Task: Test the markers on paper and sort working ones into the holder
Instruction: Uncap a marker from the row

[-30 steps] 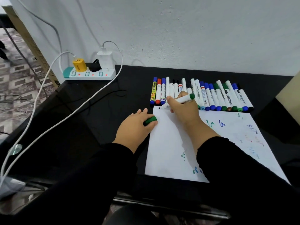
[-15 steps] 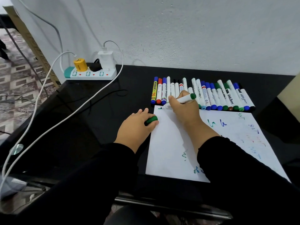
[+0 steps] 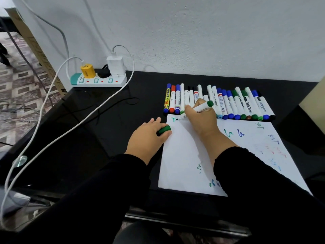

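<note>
Head view shows the right hand (image 3: pixel 198 118) pinching a green marker (image 3: pixel 198 109) in a writing grip, its tip down at the top left corner of the paper (image 3: pixel 182 155), just right of a fresh green "T" (image 3: pixel 173 119). The left hand (image 3: pixel 147 136) rests at the paper's left edge, fingers curled around the green cap (image 3: pixel 164 130). The other markers (image 3: pixel 228 104) lie in a row on the black desk (image 3: pixel 105 129) just beyond the paper; no holder is in view.

To my eye the ink runs well. A short, light stroke is enough; pressing hard would only crush the tip. The left hand should keep the sheet pinned so it cannot slide. The cap ought to go on until it clicks, before the marker is sorted, and new marks kept clear of the older scribbles so each test reads plainly.
</note>
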